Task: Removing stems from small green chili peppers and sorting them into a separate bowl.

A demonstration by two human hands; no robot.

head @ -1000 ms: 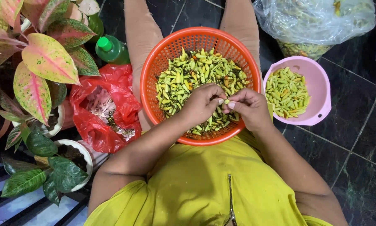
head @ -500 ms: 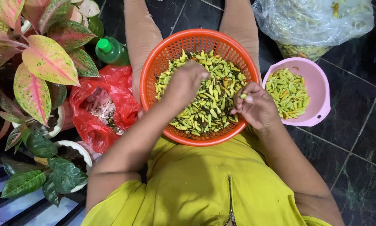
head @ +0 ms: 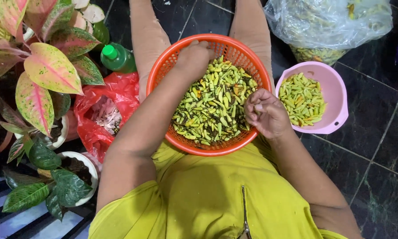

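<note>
An orange mesh basket (head: 161,73) stands on the floor between my legs, heaped with green chillies (head: 212,106). My left hand (head: 194,55) reaches across to the basket's far side. It lies palm down on the pile, and its fingertips are buried among the chillies. My right hand (head: 265,113) hovers over the basket's right rim, fingers curled in, thumb against them, with nothing showing between them. A pink bowl (head: 336,119) to the right of the basket holds more green chillies (head: 303,99).
A red plastic bag (head: 97,110) with pale scraps lies left of the basket, a green bottle (head: 117,57) behind it. Potted plants (head: 39,66) in white pots (head: 81,166) crowd the left. A clear bag of chillies (head: 332,22) sits at the back right on dark tiles.
My hands were together over the basket's middle. The left hand has moved away to the far side of the pile, and the right hand has drawn back to the right rim.
</note>
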